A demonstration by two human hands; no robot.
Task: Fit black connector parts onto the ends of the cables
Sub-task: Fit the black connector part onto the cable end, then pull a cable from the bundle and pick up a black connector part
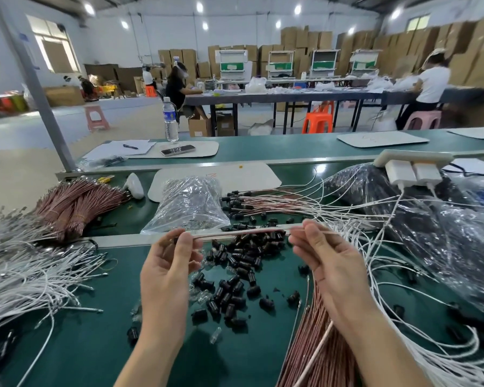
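A pinkish-white cable [241, 232] is stretched level between my two hands, above the green bench. My left hand [168, 263] pinches its left end, where a small black connector part seems to sit at my fingertips. My right hand [324, 255] pinches its right end between thumb and fingers. Under the cable lies a loose heap of black connector parts [235, 277]. A bundle of copper-coloured cables [316, 344] runs below my right wrist. Cables with black connectors on their ends [243, 203] lie behind the heap.
White cables [31, 275] pile up at the left and spread to the right. A clear bag of parts [187, 205] sits behind my hands, dark plastic bags [430, 233] at the right, a copper cable bundle [76, 202] at back left. A power strip [414, 159] and a water bottle [170, 120] stand further back.
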